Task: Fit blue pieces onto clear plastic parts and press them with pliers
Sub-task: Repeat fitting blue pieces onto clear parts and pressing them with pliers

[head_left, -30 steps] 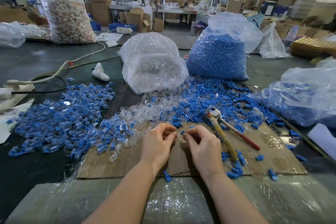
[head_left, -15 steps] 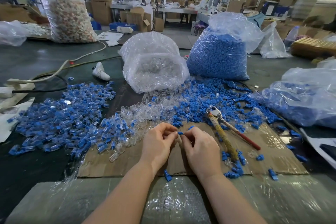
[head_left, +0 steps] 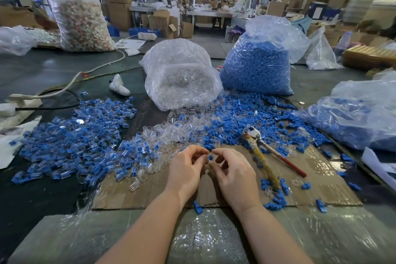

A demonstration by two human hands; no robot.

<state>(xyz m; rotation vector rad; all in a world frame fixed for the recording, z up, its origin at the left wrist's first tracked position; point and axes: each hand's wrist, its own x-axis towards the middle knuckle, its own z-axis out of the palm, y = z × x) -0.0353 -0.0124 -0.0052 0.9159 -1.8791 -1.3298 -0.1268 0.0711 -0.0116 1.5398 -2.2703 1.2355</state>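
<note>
1. Factory floor behind, and up front a cardboard sheet [head_left: 150, 191] is laid on the worktop, strewn with parts.
2. Both hands are curled together over the cardboard: a blue piece [head_left: 210, 157] is pinched at the fingertips of the right hand [head_left: 235, 174], while the left hand [head_left: 186, 170] seems to be gripping a clear part against it; the clear part itself is hidden by the fingers.
3. For a good fit, the blue piece should be lined up square with the clear part's opening and seated fully by finger before any tool is fetched.
4. One pair of pliers [head_left: 262, 156] is counted, lying untouched just right of the hands.
5. Three sacks are counted beyond: a clear bag [head_left: 180, 79], a blue bag [head_left: 257, 64], and another blue-filled bag [head_left: 355, 118] at far right.
6. Loose pieces and finished ones [head_left: 70, 141] at left are far too many to be counted.
</note>
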